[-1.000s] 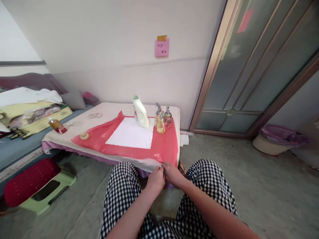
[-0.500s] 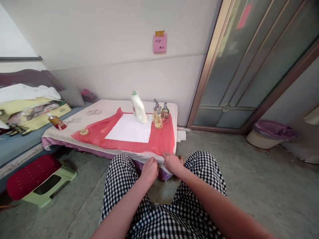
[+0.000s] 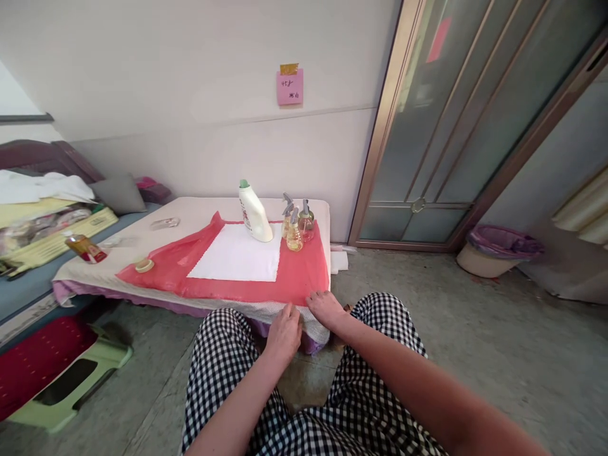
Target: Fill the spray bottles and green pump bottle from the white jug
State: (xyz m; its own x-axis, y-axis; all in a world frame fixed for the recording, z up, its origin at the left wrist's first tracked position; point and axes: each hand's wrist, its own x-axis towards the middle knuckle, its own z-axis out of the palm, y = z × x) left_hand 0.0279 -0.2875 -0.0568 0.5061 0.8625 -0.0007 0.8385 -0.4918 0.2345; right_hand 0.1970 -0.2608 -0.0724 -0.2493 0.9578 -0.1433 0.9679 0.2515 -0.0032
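Note:
My left hand [image 3: 284,332] rests at the front edge of the low bed, fingertips on the white sheet [image 3: 266,311]; nothing shows in it. My right hand [image 3: 325,309] lies with its fingers stretched out on the front right corner of a thin red sheet [image 3: 304,278]. On the red sheet lies a white rectangular cloth [image 3: 232,256] with jagged edges. A white detergent bottle [image 3: 255,215] with a green cap stands at the cloth's back edge. Beside it are several small clear spray bottles [image 3: 294,235] with grey trigger heads.
A roll of tape [image 3: 144,265] sits on the red sheet's left end. Farther left lies a bottle of amber liquid [image 3: 86,248]. A green stool [image 3: 71,386] with a red cover stands at lower left. A lined bin [image 3: 489,256] is on the floor by the glass door [image 3: 427,145].
The view has shifted a little to the right. My right hand's fingers have flattened onto the red sheet's corner, and my left hand's fingers have straightened somewhat. The bottles stay in place.

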